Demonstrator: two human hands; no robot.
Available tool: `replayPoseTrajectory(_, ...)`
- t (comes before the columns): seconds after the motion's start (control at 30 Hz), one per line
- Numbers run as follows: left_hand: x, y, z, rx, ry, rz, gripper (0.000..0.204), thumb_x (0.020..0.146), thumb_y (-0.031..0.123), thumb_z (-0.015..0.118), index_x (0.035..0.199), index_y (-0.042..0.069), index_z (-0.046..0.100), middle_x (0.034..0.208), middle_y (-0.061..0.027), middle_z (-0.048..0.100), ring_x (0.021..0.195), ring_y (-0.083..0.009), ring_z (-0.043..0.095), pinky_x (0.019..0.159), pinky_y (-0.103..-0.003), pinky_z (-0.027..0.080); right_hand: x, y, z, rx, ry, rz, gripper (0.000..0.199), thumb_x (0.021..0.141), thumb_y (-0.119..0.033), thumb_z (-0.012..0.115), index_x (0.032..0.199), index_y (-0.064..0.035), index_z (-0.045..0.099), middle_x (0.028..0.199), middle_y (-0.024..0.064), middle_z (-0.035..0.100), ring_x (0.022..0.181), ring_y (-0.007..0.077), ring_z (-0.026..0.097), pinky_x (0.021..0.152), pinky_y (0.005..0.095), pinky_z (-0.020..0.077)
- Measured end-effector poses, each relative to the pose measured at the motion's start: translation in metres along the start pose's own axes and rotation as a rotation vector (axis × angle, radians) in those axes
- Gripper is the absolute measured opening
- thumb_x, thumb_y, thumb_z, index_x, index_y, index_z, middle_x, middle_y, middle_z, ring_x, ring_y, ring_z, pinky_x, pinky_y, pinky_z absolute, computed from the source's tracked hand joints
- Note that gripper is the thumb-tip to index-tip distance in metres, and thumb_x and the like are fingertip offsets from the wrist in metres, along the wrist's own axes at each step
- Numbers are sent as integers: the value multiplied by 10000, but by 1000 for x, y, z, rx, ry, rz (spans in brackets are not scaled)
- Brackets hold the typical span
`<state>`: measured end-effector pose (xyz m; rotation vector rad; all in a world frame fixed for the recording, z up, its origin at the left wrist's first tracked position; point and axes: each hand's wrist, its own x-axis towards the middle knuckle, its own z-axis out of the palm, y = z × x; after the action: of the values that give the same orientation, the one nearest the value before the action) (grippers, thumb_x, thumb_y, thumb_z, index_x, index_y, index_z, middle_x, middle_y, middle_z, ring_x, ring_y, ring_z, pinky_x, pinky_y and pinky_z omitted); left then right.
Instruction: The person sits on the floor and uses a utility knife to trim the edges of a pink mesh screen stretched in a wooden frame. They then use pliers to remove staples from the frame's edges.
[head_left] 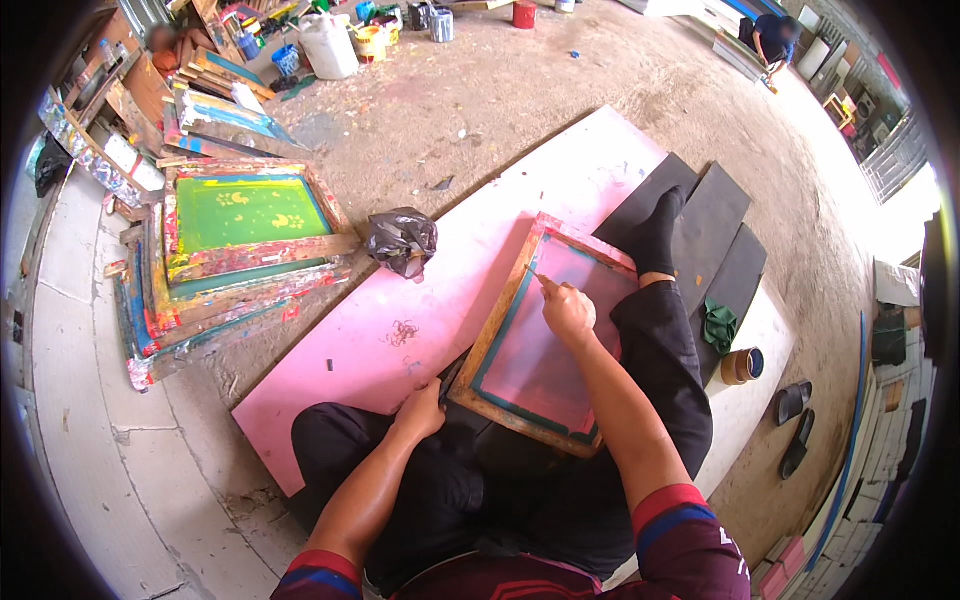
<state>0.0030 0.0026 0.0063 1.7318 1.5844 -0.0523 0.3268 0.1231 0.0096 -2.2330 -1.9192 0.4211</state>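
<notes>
A wooden screen-printing frame (490, 342) with pinkish mesh and a teal border rests tilted across my lap and the pink board. My right hand (570, 312) is closed on a thin pointed tool (537, 272), its tip at the teal border near the frame's upper left edge; whether it is a brush or a pen is too small to tell. My left hand (422, 410) is closed beside the frame's lower left side, around something dark that my fingers mostly hide. Small curled scraps (403, 332) lie on the pink board (330, 400) beyond it.
Stacked paint-stained screen frames (250, 250) stand at the left, beside a crumpled black plastic bag (402, 242). To the right are dark boards (715, 210), a green cloth (720, 325), a roll of tape (742, 366) and black sandals (795, 445). Two other people are farther back.
</notes>
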Motion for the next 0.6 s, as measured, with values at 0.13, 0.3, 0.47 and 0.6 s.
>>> replayPoseTrajectory(0.13,2,-4,4,25,14,32,361,899,104,720,1188,-29,549,1210,-336,652,1190,-502,611,988,-564,480,-1,-10,4,-173,46,-22,354,1029,-239,551,1353,-285,686,997,180,742,902,389,747,776,508,597)
replayPoseTrajectory(0.3,1,-4,4,29,40,44,355,902,106,722,1182,-31,554,1202,-333,654,1191,-501,610,995,-558,479,10,-6,-2,328,-32,147,342,1018,-279,591,1328,-228,725,1083,231,745,1013,414,727,882,502,580)
replayPoseTrajectory(0.47,4,0,1,41,0,40,355,906,110,720,1187,-29,553,1210,-334,650,1200,-496,608,999,-552,482,11,6,8,420,1,146,320,1013,-298,606,1295,-233,742,1108,242,727,1055,424,710,939,492,562)
replayPoseTrajectory(0.6,3,3,-1,46,10,23,353,907,108,719,1187,-28,553,1212,-335,652,1195,-497,611,998,-551,483,18,19,22,456,16,124,324,1020,-311,595,1311,-270,734,1074,233,740,1022,411,721,904,497,571)
